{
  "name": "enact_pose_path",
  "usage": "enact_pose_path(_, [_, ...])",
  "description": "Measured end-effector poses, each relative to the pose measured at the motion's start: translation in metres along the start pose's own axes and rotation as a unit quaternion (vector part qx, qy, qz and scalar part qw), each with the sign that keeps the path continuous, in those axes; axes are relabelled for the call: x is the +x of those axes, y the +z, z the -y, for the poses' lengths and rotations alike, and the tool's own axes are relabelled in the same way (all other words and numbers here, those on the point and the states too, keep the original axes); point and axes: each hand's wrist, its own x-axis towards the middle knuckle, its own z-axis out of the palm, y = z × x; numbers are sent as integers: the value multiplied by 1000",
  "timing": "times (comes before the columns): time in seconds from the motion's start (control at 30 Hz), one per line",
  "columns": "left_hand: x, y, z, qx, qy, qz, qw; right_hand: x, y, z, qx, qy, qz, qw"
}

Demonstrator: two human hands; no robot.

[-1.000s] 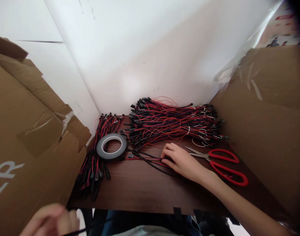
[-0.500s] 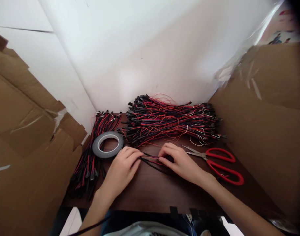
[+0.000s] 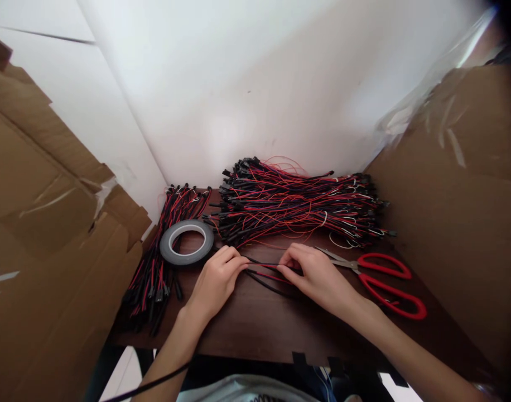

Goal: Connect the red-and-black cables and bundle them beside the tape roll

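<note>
Thin red-and-black wire (image 3: 264, 264) spans the gap between left hand (image 3: 217, 277) and right hand (image 3: 316, 272), fingertips pinching each end of that stretch, seemingly to keep it straight, tape roll (image 3: 187, 259) and scissors (image 3: 354, 264) flanking them, presumably for easy reach.

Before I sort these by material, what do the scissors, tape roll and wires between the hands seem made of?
Scissors: dull grey blades suggest steel; smooth red handles, likely plastic.
Tape roll: smooth grey sides suggest plastic tape; pale core unclear.
Wires: evenly red and black coating suggests plastic insulation; sheen unclear.
</note>
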Motion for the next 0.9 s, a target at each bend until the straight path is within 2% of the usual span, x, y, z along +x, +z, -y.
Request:
enact_pose_path(0.27, [0,1,1,14,7,4,1000,-7,-13,-5,-10,25,36,999])
enact_pose_path(0.5, [-1,2,-1,-7,-14,-21,1000,-6,-11,-9,77,55,16,995])
enact_pose_path(0.63, [0,1,-2,-12,-16,-25,999,-7,-6,-13,157,67,32,985])
enact_pose_path(0.77, [1,1,-2,-8,-8,-41,999,-10,-4,-10,150,94,54,983])
enact_pose_path(0.9, [1,1,-1,-7,1,-61,998,-13,-10,0,107,38,9,993])
